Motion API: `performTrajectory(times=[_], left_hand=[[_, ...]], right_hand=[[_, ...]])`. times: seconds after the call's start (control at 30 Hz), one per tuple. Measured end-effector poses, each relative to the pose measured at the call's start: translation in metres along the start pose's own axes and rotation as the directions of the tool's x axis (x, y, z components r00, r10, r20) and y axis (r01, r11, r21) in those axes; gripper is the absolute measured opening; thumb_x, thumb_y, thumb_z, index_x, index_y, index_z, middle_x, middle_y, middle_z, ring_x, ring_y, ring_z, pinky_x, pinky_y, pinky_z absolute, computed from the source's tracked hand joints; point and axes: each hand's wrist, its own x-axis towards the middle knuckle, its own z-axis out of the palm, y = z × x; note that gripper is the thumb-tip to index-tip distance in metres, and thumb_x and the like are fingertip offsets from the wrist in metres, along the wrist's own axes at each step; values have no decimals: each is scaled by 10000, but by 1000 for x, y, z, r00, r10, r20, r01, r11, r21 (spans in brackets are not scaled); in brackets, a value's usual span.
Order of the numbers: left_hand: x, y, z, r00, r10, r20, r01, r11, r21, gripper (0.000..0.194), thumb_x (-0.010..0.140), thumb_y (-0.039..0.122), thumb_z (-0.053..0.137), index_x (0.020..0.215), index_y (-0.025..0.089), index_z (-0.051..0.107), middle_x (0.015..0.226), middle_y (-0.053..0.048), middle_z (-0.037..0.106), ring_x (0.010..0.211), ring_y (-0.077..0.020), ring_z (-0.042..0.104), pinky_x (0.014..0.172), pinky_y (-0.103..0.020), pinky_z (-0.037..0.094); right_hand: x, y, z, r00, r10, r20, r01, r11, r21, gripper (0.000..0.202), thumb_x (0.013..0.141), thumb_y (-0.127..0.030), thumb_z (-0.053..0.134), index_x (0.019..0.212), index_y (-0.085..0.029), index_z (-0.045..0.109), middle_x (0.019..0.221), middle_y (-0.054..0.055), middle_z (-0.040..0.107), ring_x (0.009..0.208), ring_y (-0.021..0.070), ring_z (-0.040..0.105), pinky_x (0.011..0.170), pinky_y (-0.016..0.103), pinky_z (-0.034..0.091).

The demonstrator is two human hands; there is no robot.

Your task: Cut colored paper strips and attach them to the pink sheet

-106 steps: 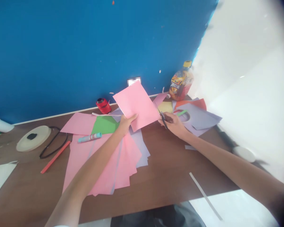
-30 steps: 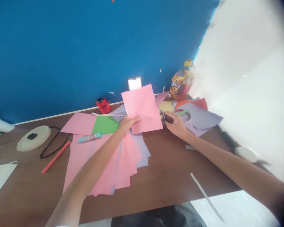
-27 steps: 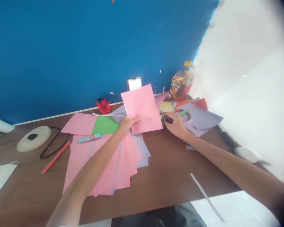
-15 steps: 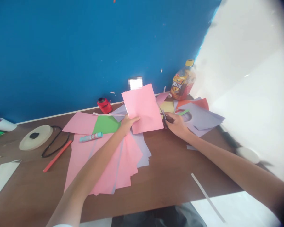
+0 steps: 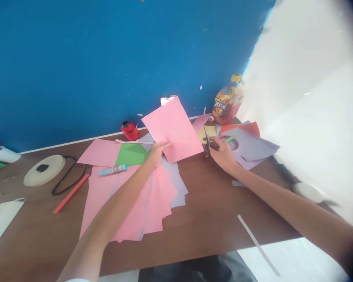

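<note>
A sheet of pink paper (image 5: 176, 127) is raised above the table, tilted to the left. Its lower left edge is pinched by my left hand (image 5: 157, 154), thumb across the front. My right hand (image 5: 222, 154) is closed around a pair of scissors (image 5: 207, 140), whose blades point up beside the sheet's right edge. The blades look apart from the paper. Under my left arm lie fanned pink sheets (image 5: 129, 211), with a green sheet (image 5: 132, 154) and a light-blue glue stick (image 5: 113, 170) near them.
A red thread spool (image 5: 130, 131) stands by the wall. At the right are a juice bottle (image 5: 227, 100), lilac sheets (image 5: 258, 147) and a tape roll (image 5: 233, 145). A pale round lid (image 5: 44, 170), black loop (image 5: 59, 191) and red strip (image 5: 71, 194) lie left. A paper strip (image 5: 257, 243) overhangs the front edge.
The pink sheet has turned anticlockwise and shifted up and left in my left hand. My right hand with the scissors has moved slightly right, off the sheet's edge.
</note>
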Motion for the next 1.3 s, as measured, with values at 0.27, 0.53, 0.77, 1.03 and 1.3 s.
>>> performTrajectory(times=[0.27, 0.53, 0.77, 1.03, 1.3], left_hand=[[-7, 7, 1, 989, 84, 120, -93, 993, 70, 453, 563, 379, 855, 977, 239, 735, 1063, -49, 733, 1147, -301, 612, 1040, -461, 426], [-9, 41, 0, 770, 224, 597, -532, 742, 408, 114, 748, 375, 732, 770, 274, 781, 1246, -85, 662, 1333, -311, 445, 1139, -490, 279], [-10, 47, -1, 747, 47, 663, -505, 688, 521, 80, 624, 275, 787, 700, 287, 765, 892, -68, 753, 968, -290, 668, 981, -450, 453], [-7, 50, -16, 703, -111, 703, -530, 578, 621, 292, 662, 153, 594, 834, 308, 771, 1113, -39, 723, 1074, -287, 651, 879, -392, 510], [-16, 35, 11, 775, 99, 624, -564, 555, 612, 250, 768, 190, 595, 932, 286, 756, 1032, -24, 738, 1091, -274, 611, 1074, -416, 370]], right_hand=[[0, 3, 0, 990, 42, -132, -33, 997, 72, 415, 782, -449, 655, 1112, -200, 620, 774, 46, 671, 586, 149, 608, 546, 285, 546], [2, 10, -1, 976, -13, -216, 13, 1000, -1, 405, 811, -482, 609, 1122, -223, 614, 848, 48, 666, 625, 156, 591, 495, 285, 560], [3, 12, -1, 977, -75, -197, 53, 992, -112, 381, 836, -439, 565, 1142, -215, 604, 823, 51, 656, 661, 179, 590, 528, 296, 519], [4, 6, -2, 982, -167, -91, 128, 936, -328, 112, 787, -244, 542, 891, -232, 583, 766, 22, 606, 681, 180, 542, 647, 311, 413], [5, 10, -1, 984, -169, -52, 145, 938, -315, 209, 778, -275, 550, 972, -222, 607, 755, 9, 600, 662, 170, 523, 646, 306, 398]])
